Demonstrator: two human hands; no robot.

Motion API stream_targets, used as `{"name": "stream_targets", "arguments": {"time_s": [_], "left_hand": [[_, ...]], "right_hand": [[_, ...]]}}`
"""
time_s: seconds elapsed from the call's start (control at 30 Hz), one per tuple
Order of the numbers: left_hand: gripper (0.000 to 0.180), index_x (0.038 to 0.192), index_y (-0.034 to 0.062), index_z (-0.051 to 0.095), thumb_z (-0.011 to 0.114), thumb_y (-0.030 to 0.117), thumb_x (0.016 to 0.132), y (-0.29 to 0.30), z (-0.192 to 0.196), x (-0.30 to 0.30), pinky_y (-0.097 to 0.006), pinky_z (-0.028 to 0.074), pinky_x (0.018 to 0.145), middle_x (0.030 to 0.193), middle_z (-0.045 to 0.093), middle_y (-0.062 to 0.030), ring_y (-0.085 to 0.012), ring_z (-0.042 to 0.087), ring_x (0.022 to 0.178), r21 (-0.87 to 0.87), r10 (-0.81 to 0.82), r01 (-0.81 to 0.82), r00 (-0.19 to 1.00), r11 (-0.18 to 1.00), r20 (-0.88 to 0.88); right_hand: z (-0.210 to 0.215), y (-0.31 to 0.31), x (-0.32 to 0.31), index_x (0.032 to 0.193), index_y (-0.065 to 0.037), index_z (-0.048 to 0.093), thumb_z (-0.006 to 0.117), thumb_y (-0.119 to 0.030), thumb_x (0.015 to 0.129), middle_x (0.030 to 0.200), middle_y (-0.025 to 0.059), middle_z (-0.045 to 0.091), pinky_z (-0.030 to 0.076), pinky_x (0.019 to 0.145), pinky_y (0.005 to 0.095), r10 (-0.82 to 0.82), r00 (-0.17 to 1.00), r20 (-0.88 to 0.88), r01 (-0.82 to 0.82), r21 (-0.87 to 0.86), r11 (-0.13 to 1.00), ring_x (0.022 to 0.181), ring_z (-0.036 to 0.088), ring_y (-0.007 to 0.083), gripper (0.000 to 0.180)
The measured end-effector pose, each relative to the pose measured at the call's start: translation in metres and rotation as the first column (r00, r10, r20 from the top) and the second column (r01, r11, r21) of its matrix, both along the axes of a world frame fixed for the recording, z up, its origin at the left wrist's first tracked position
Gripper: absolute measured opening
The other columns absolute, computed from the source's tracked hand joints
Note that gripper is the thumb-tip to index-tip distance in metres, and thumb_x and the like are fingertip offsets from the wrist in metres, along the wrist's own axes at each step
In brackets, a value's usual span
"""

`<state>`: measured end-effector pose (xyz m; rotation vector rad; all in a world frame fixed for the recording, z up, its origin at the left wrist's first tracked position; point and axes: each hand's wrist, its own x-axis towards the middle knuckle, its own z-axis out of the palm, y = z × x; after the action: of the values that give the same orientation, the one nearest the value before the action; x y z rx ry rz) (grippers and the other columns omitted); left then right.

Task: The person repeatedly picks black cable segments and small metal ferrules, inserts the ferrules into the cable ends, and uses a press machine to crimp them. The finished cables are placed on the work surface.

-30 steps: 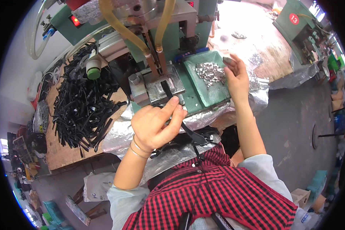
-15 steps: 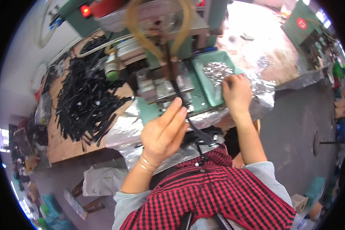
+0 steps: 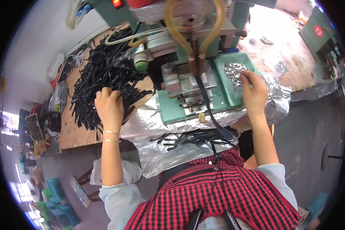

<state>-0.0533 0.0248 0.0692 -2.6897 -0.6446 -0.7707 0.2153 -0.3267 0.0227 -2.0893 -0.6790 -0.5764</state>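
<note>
Black strips (image 3: 103, 69) left, numbered label (image 3: 318, 31) right.

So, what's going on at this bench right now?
One person is working here. The left hand is over a loose pile of flat black strips, fingers curled; I can't tell whether it grips one. The right hand is at the green rectangular tray, fingertips by small shiny metal pieces. Between the hands, one long black strip runs from the copper-coloured metal prongs toward the person, touched by neither hand.
</note>
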Motion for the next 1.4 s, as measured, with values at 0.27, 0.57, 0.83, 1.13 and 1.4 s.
{"name": "stream_targets", "arguments": {"time_s": [0.27,0.57,0.83,1.13,1.4], "left_hand": [[0.009,0.102,0.0005,0.071,0.070,0.007,0.097,0.005,-0.040,0.032,-0.037,0.050,0.074,0.092,0.069,-0.0108,-0.0263,0.063,0.079,-0.169,-0.026,0.107,0.906,0.980,0.422],[0.011,0.104,-0.0036,0.068,0.070,0.007,0.101,-0.031,-0.080,0.035,-0.022,0.049,0.065,0.086,0.067,-0.0004,-0.0059,0.062,0.072,-0.775,0.147,0.357,0.857,0.522,0.494],[0.011,0.103,-0.0016,0.064,0.066,0.009,0.105,-0.052,-0.079,0.046,-0.020,0.046,0.064,0.088,0.069,-0.0021,-0.0048,0.060,0.072,-0.727,0.235,0.506,0.721,0.464,0.652],[0.006,0.108,-0.0055,0.054,0.055,0.000,0.106,-0.133,0.037,0.048,-0.029,0.061,0.070,0.106,0.073,-0.0255,-0.0234,0.072,0.077,-0.222,-0.181,0.704,0.449,0.674,0.875],[0.024,0.095,0.0051,0.076,0.089,0.012,0.076,-0.165,0.041,0.078,-0.027,0.040,0.050,0.106,0.077,-0.0139,-0.0135,0.055,0.057,0.107,-0.799,0.824,0.495,0.557,0.342]], "right_hand": [[-0.015,-0.046,-0.013,0.100,-0.004,0.074,0.071,-0.002,0.090,0.095,0.0115,0.073,0.054,0.081,0.0404,-0.089,0.993,0.080,0.092,-0.025,0.995,0.091,0.070,0.0311,0.010],[0.035,-0.021,-0.044,0.102,-0.002,0.076,0.071,0.004,0.089,0.100,0.0118,0.076,0.054,0.086,0.0357,0.239,0.969,-0.058,-0.219,0.235,0.947,0.094,0.072,0.0255,0.016],[0.051,0.080,-0.055,0.109,0.000,0.069,0.072,0.002,0.089,0.103,0.0096,0.073,0.055,0.087,0.0330,0.560,0.820,-0.116,-0.391,0.602,0.696,0.095,0.070,0.0201,0.021],[0.083,0.084,-0.075,0.130,0.004,0.054,0.070,0.004,0.091,0.121,0.0110,0.067,0.053,0.092,0.0291,0.740,0.609,-0.287,-0.274,0.799,0.535,0.101,0.067,0.0151,0.043],[0.085,0.050,-0.048,0.141,-0.003,0.056,0.071,-0.001,0.088,0.134,0.0102,0.065,0.048,0.108,0.0355,0.691,0.636,-0.345,-0.432,0.583,0.689,0.122,0.063,0.0201,0.055]]}}
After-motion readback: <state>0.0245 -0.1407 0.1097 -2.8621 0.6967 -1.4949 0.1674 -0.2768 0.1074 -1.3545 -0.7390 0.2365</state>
